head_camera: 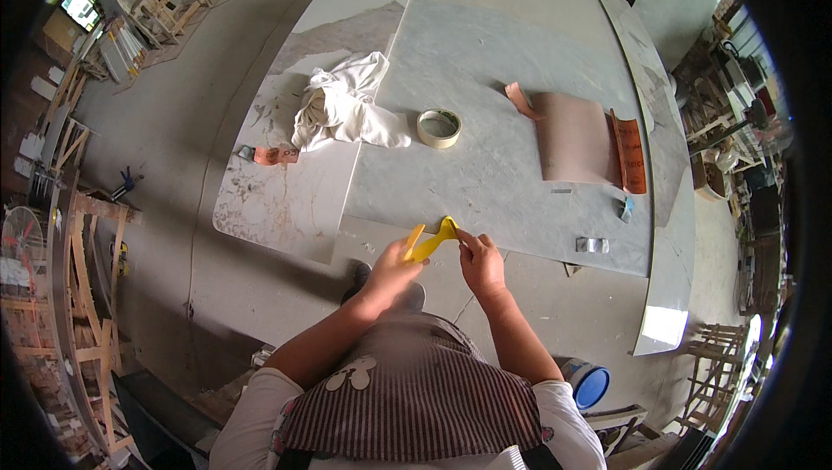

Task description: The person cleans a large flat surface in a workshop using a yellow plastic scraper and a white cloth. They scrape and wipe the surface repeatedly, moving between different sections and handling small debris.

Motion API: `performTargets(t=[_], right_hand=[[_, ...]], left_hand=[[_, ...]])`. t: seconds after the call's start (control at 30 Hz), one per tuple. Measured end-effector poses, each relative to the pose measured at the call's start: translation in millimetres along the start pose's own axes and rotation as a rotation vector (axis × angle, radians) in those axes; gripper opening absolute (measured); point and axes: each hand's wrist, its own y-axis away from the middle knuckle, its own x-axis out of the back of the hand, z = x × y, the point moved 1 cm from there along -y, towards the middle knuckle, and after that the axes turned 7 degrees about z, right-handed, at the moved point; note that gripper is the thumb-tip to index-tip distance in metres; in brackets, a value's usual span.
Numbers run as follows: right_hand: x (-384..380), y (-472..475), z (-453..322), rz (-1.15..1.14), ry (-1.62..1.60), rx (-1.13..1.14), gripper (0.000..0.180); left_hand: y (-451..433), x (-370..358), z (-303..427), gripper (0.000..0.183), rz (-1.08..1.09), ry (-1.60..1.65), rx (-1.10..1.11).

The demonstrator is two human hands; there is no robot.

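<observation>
My left hand (390, 272) grips a yellow plastic tool (426, 249), whose curved end points away from me; its exact kind cannot be told. Beside it, an orange-yellow strip (415, 239) rises from the same hand, and whether the two are joined is unclear. With finger and thumb, my right hand (482, 265) pinches a thin dark piece (454, 228) against the tool's far end. Both hands are just short of the near edge of a grey slab (416, 194), above the floor.
On the slab lie a masking tape roll (439, 129), a curled sandpaper sheet (578, 138) and a silvery piece (592, 245). A white cloth (341, 109) overlaps a pale slab (292, 203) bearing a sandpaper strip (276, 156). A blue-lidded bucket (590, 387) stands by my right elbow.
</observation>
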Motion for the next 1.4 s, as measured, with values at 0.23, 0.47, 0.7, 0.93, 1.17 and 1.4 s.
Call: performTargets(t=[0.23,0.47,0.7,0.93,1.17,1.4], right_hand=[[-5.7,14.3,-12.9,-0.099,0.002,0.082,0.029],[-7.9,10.8,-12.0,0.039,0.041,0.026,0.025],[-11.0,12.4,-11.2,-0.071,0.071,0.18,0.028],[40.2,-34.8,45.9,0.125,0.009,-0.129,0.017],[48.0,-59.1,33.4,0.356,0.092,-0.134,0.017],[1.4,-96.1,-43.0,-0.052,-0.114,-0.09,0.024]], left_hand=[[0.5,-6.5,5.2,0.018,0.151,-0.042,0.19],[-4.5,-7.3,-4.7,0.016,0.179,-0.088,0.057],[-0.9,-9.2,3.1,0.013,0.145,-0.038,0.071],[28.5,38.5,41.3,0.01,0.149,0.25,0.029],[68.1,104.5,49.4,0.011,0.357,0.435,0.026],[100.9,139.2,54.1,0.008,0.47,0.471,0.027]])
